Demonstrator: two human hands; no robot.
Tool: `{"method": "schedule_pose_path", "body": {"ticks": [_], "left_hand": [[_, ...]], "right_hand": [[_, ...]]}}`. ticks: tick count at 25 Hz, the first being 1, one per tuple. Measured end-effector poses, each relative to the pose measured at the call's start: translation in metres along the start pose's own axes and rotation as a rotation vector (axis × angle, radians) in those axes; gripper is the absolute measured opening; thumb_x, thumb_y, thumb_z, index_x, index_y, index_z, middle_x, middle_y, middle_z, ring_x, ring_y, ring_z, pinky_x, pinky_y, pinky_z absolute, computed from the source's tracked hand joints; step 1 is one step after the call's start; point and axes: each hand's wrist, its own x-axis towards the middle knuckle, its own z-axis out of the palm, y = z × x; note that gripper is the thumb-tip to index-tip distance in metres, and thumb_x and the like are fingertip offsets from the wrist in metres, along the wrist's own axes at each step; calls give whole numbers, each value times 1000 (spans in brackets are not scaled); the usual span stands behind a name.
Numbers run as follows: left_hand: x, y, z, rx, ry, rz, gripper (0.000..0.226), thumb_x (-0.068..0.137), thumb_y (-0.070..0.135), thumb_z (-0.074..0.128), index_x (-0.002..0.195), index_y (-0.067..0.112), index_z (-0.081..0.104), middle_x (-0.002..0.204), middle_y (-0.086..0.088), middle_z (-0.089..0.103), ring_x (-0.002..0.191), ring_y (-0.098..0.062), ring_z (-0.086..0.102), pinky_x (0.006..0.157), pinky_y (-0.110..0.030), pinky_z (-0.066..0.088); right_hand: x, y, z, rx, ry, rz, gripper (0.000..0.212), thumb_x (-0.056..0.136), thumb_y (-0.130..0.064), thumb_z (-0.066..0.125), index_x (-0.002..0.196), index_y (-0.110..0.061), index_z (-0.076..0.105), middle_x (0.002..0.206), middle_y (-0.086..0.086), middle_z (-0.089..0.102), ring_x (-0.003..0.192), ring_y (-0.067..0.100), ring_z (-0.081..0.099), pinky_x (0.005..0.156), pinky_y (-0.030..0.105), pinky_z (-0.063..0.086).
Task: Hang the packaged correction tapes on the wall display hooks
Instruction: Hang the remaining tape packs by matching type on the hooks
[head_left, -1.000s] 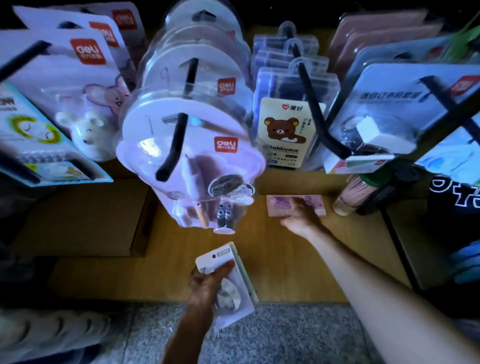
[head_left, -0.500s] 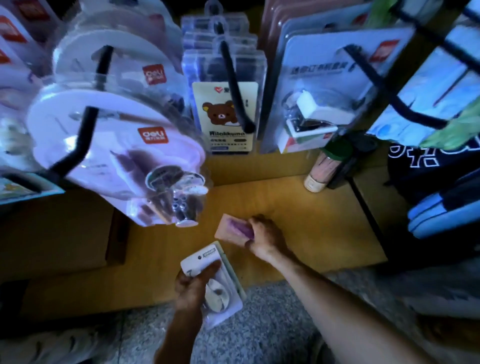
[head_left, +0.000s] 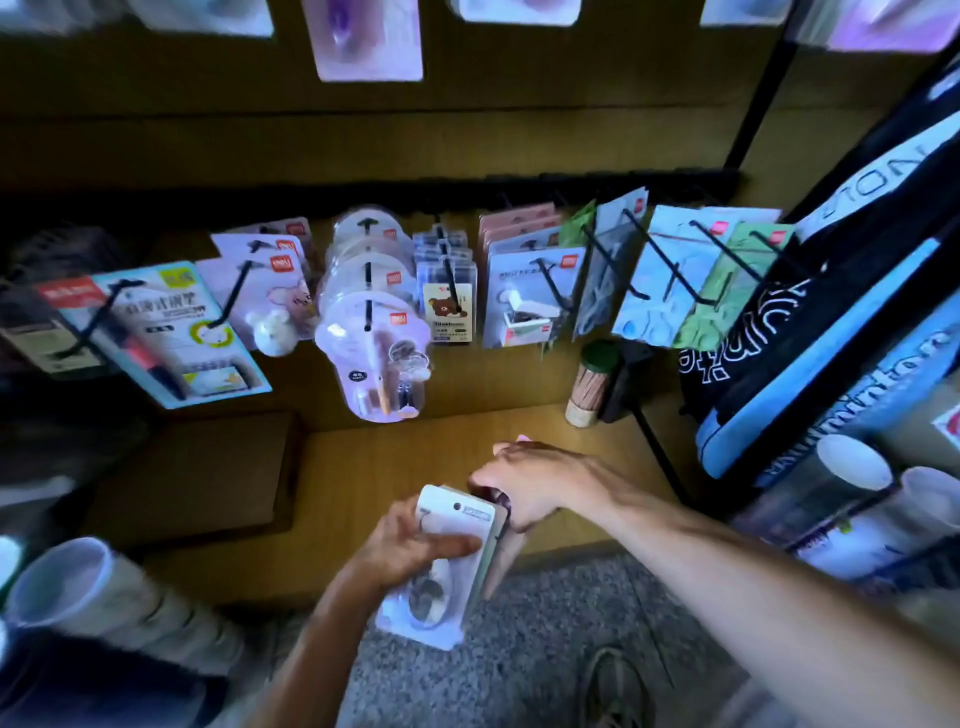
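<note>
At the far left, a blue-edged pen card (head_left: 171, 332) hung tilted on a black hook, with a stack of white cups (head_left: 78, 587) lying on its side below it. Next along the row hung a pink blister pack with a small white animal figure (head_left: 272, 325), then a column of round clear packs (head_left: 374, 312), a small case with a brown bear label (head_left: 449, 312) and a white stapler pack (head_left: 530, 306).

Low in the middle, the left hand (head_left: 410, 545) gripped a stack of packaged correction tapes (head_left: 447, 566) above the wooden shelf (head_left: 374, 462), thumb laid across the front card and fingers curled behind it. The right hand (head_left: 530, 478) met the stack's upper right edge, its fingers curled over a further pack (head_left: 506, 506) pressed against the back of the stack; how much of that pack it held was hidden.

Right of the hands, a green-capped jar of toothpicks (head_left: 589, 384) stood on the shelf. Dark and blue bags (head_left: 831, 332) hung at the far right, with rolled sheets (head_left: 852, 483) beneath them.
</note>
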Motion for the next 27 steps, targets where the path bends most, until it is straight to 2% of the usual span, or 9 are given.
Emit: {"method": "schedule_pose_path", "body": {"ticks": [3,8,10,12,15,17,19,23,27], "left_hand": [[-28,45,-18,14,-139,71,35,69,15,89,102,12,75,97,-6,79,90,-21,74,81,-32,57],[-66,99,-44,-116,-224,172,35,68,-2,85,101,4,75,101,-14,76,92,-24,69,84,-32,54],[-84,120,-63,-155,-197,242,37,67,-4,83,103,0,73,103,-17,75,95,-24,69,85,-31,54],[-104,139,-87,-232,-78,285,40,68,-5,83,106,-1,71,105,-20,75,93,-27,71,81,-34,55],[-131,158,-108,-354,116,343,38,68,1,84,104,2,71,102,-23,75,86,-32,73,73,-39,58],[-143,166,-110,-415,199,387,32,69,-3,82,99,2,71,97,-22,76,80,-31,74,66,-35,59],[-150,171,-107,-438,231,420,34,68,-5,83,98,2,70,96,-22,76,80,-33,75,65,-35,59],[-152,179,-102,-496,250,472,51,64,2,85,109,-5,63,96,-24,75,82,-39,74,70,-42,59],[-148,186,-111,-586,355,451,47,62,5,81,105,1,62,87,-17,77,71,-31,75,62,-38,59]], "right_hand": [[-49,-26,-54,-50,73,-57,28,72,-12,71,85,-16,47,67,-7,43,86,20,45,62,35,30],[-95,-48,-113,-185,306,-181,30,73,-8,64,85,-26,44,89,-10,60,89,17,40,70,40,45],[-102,-57,-134,-319,503,-242,26,76,-11,62,96,-26,55,113,-11,63,97,19,44,85,36,44],[-99,-67,-146,-419,860,-205,44,76,-16,66,118,-26,61,141,-5,55,115,22,47,96,36,40],[-89,-102,-165,269,1223,-29,72,77,-28,76,141,-29,42,150,-8,44,128,15,47,102,32,39],[-80,-125,-177,965,1086,-120,80,78,-23,81,141,-40,35,138,-17,54,121,5,55,97,26,44],[-69,-137,-188,1336,977,-208,76,79,-8,80,137,-36,40,124,-6,68,108,7,67,89,26,53],[-68,-144,-214,1425,1104,-233,39,79,1,76,111,-15,60,102,3,76,89,13,72,85,34,59],[-104,-126,-263,1434,1334,-373,23,84,-8,74,102,-14,61,93,-2,74,89,10,70,80,26,56]]}}
